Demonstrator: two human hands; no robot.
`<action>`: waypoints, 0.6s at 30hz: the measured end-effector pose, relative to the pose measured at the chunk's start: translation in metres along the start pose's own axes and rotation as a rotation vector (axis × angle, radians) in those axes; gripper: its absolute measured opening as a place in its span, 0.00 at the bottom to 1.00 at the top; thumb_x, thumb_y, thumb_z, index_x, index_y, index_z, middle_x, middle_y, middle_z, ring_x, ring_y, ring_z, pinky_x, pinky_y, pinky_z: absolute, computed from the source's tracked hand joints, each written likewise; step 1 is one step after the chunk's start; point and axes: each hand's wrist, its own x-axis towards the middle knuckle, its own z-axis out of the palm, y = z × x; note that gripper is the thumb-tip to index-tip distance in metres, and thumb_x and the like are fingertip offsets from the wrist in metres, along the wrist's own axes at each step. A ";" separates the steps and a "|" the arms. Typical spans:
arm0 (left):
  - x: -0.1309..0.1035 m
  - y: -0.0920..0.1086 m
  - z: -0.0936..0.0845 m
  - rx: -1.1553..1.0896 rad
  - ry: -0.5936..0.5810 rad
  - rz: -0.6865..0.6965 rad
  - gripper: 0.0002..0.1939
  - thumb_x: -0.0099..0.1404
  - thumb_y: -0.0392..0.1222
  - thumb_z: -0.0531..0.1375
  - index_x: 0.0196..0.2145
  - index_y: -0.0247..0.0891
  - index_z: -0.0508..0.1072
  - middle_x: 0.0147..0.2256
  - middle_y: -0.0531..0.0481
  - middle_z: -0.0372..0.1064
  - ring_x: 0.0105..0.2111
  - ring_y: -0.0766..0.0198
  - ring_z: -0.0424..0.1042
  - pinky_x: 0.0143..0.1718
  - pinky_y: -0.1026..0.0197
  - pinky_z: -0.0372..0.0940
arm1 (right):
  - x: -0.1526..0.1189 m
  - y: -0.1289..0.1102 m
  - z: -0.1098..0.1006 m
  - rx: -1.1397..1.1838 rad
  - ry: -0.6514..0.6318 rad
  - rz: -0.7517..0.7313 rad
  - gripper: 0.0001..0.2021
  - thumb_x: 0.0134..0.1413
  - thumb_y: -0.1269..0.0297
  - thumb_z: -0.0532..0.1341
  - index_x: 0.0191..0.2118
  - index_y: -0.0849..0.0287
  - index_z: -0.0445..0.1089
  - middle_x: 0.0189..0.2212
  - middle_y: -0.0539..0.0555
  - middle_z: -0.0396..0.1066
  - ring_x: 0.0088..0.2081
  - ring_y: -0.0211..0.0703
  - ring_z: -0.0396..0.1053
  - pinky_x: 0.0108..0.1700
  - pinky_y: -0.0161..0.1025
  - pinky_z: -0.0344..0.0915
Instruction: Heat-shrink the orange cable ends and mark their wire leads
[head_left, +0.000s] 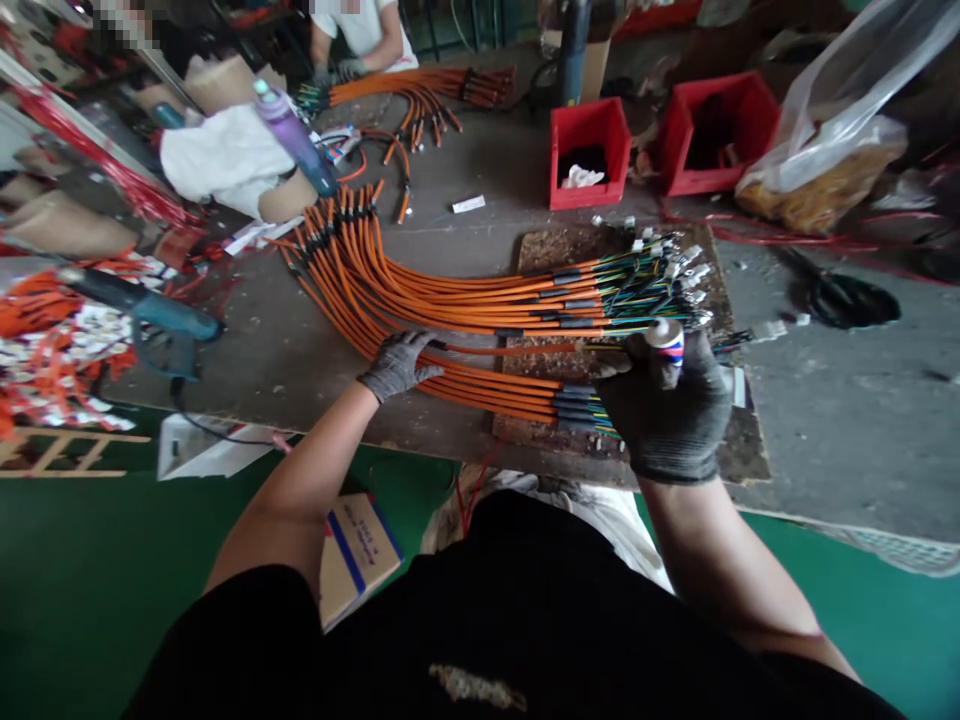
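Observation:
Many orange cables (442, 290) lie in a curved bundle on the dark table, their coloured wires and white connectors spread over a wooden board (540, 250). My left hand (399, 366), in a grey glove, rests on the cables with its fingers closed round one of them. My right hand (671, 410), in a dark glove, is over the board near the cable ends. It holds a small white bottle (665, 345) with a red and blue label. Several cables with dark sleeves (574, 405) lie between my hands, nearest my body.
Two red bins (589, 155) stand at the back right beside a clear plastic bag (832, 150). A blue heat gun (150, 302) and a purple bottle (289, 125) are at left. Black pliers-like tool (851, 298) lies right. Across the table, a person handles more cables.

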 end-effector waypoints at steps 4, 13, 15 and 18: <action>0.003 -0.010 0.024 0.020 0.080 -0.091 0.24 0.67 0.50 0.69 0.54 0.32 0.74 0.53 0.37 0.78 0.55 0.45 0.73 0.61 0.44 0.66 | 0.002 0.000 0.008 0.150 0.044 0.059 0.21 0.69 0.49 0.51 0.25 0.49 0.64 0.20 0.49 0.44 0.31 0.52 0.62 0.39 0.47 0.67; 0.046 0.107 0.032 -0.262 -0.123 0.082 0.28 0.67 0.48 0.68 0.61 0.32 0.72 0.49 0.35 0.81 0.46 0.47 0.81 0.51 0.48 0.74 | -0.016 0.027 -0.002 0.117 0.038 0.079 0.20 0.69 0.43 0.52 0.36 0.48 0.74 0.24 0.50 0.67 0.30 0.49 0.67 0.41 0.47 0.71; 0.045 0.135 0.025 -0.459 -0.071 0.328 0.44 0.66 0.52 0.70 0.72 0.34 0.61 0.63 0.30 0.72 0.58 0.44 0.77 0.61 0.45 0.71 | -0.019 0.030 -0.004 0.118 0.029 0.093 0.21 0.68 0.42 0.52 0.35 0.48 0.74 0.24 0.51 0.69 0.30 0.49 0.68 0.41 0.48 0.72; 0.045 0.146 0.015 -0.625 -0.031 0.516 0.51 0.67 0.57 0.69 0.77 0.37 0.51 0.74 0.29 0.56 0.71 0.43 0.64 0.70 0.44 0.64 | -0.021 0.032 -0.007 -0.062 -0.050 0.015 0.27 0.71 0.39 0.45 0.40 0.46 0.77 0.26 0.53 0.73 0.32 0.52 0.72 0.41 0.49 0.73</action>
